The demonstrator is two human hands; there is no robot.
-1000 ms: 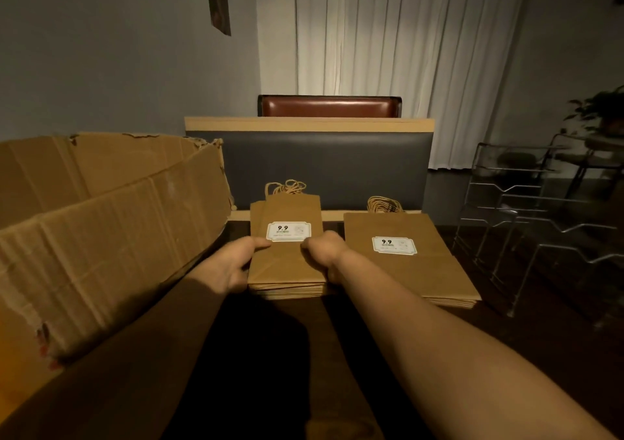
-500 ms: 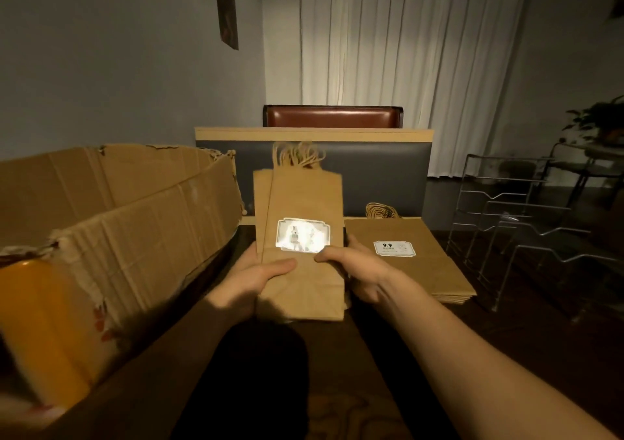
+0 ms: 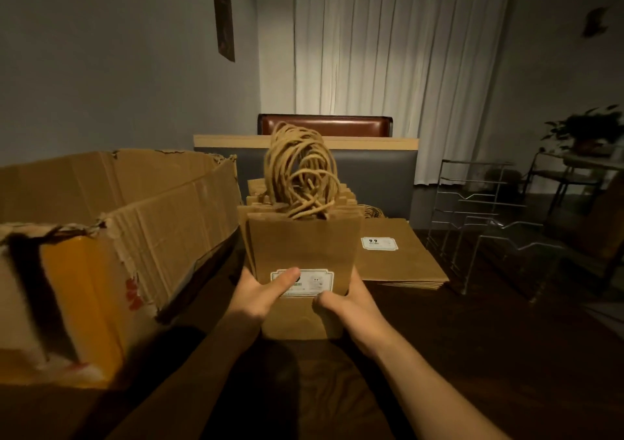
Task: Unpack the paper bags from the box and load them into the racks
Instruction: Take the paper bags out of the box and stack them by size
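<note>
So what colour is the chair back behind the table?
Reddish-brown, glossy like leather: the chair back shows best in the head view, in front of the white curtain.

Dark wood-grain table (image 3: 439,355). On it: torn open cardboard box (image 3: 111,237) at left, near side showing an orange/yellow panel; flat stack of brown paper bags (image 3: 401,264) right of centre, white label up, twine handles at its far end; wire racks (image 3: 489,223) standing at right, just beside that stack. Far table edge meets a grey panel with a light wood top.
</note>
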